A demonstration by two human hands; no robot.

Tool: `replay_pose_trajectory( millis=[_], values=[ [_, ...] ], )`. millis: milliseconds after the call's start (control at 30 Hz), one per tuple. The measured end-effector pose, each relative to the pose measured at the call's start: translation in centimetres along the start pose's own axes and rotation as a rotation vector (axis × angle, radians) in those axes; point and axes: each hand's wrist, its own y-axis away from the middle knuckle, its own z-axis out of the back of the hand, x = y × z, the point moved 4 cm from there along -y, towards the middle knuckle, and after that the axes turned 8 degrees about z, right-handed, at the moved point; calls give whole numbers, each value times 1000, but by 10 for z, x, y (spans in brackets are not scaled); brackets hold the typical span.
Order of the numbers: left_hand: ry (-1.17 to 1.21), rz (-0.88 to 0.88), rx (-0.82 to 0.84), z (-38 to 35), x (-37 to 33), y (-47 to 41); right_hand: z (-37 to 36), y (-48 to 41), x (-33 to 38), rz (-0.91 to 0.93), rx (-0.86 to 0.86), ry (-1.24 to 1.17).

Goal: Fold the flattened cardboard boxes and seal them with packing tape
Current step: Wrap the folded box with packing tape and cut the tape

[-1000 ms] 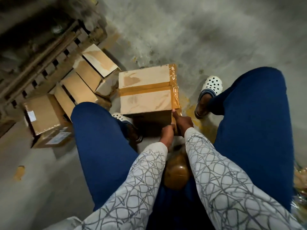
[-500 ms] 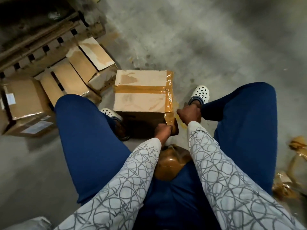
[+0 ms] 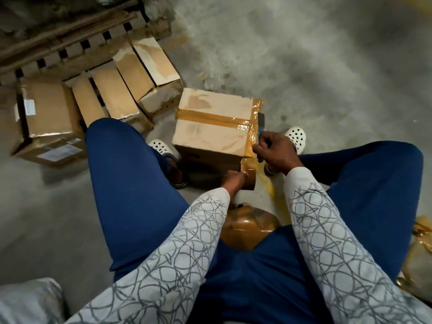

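- On my feed the box (image 3: 210, 136) stands on the floor (image 3: 304, 66) between the person's feet. Its top flaps are closed, and one tape band (image 3: 210, 116) runs across the seam.
- A second strip (image 3: 252, 136) lies along the top's right edge and folds down at the near corner to the tape roll (image 3: 249, 181). The strip has not been cut from the roll.
- The left hand (image 3: 232, 181) grips the roll just below that near corner, fingers curled round it. It has hardly moved in the last second.
- The change is in the right hand (image 3: 274, 152). A second ago its thumb was at the near corner beside the left hand, and half a second ago it had drawn back as a fist. Now it is up at the box's right edge.
- Its fingers now pinch a dark and blue tool (image 3: 261, 123) against the edge strip. I take it for a cutter or a smoother, but I cannot tell which.
- I judge the edge strip is laid and is now being pressed down or is about to be cut, so this box is close to sealed.
- Closed boxes (image 3: 49, 118) lie to the left, and a brown wad of tape (image 3: 247, 228) sits in the lap.
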Motion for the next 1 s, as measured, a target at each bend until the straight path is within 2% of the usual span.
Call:
replay_pose_trajectory(
  millis=[267,433,567,667,767,900,1000],
  values=[
    [-26,14,-14,8,5,7,-41,-50,-11,94,242,93],
    [-27,18,-41,13,8,5,-48,-61,-49,-62,360,175],
    [-21,49,-19,9,10,3,-41,-63,-72,-242,222,139],
    [-42,47,-12,7,11,1,-40,-63,-68,-307,62,84],
    [-71,12,-19,8,10,0,-39,-61,-60,-332,25,104],
    [-240,-120,-38,11,5,-3,-35,-46,-60,-381,24,207],
    [-439,-164,-120,9,3,-6,-22,-27,-62,-434,-113,195]
  ],
)
